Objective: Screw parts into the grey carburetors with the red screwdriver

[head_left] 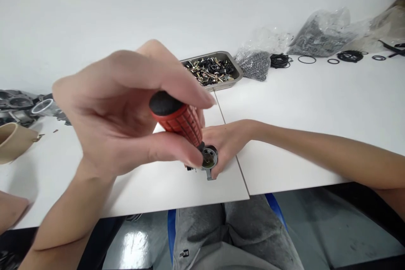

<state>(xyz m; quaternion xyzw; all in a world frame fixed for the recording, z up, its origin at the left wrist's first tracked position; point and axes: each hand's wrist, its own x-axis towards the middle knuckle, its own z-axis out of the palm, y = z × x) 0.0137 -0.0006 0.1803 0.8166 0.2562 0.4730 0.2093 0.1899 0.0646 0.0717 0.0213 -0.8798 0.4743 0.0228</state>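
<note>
My left hand [126,105] is large in the foreground, its thumb and fingers closed round the ribbed handle of a red and black screwdriver [182,124]. The handle slants down to the right, toward a small round metal part [209,158] with a dark, open bore. Where the screwdriver's tip sits is hidden behind my thumb. My right hand [221,141] grips that metal part from its far right side, low over the white table [145,194]. Its fingers are partly covered by my left hand and the handle.
A metal tray [226,86] of screws and small fittings stands behind my hands. Bags of small parts [325,33] and black rubber rings [349,56] line the wall at right. At left are a beige cup [15,143], grey metal castings [19,101] and another person's arm [11,211].
</note>
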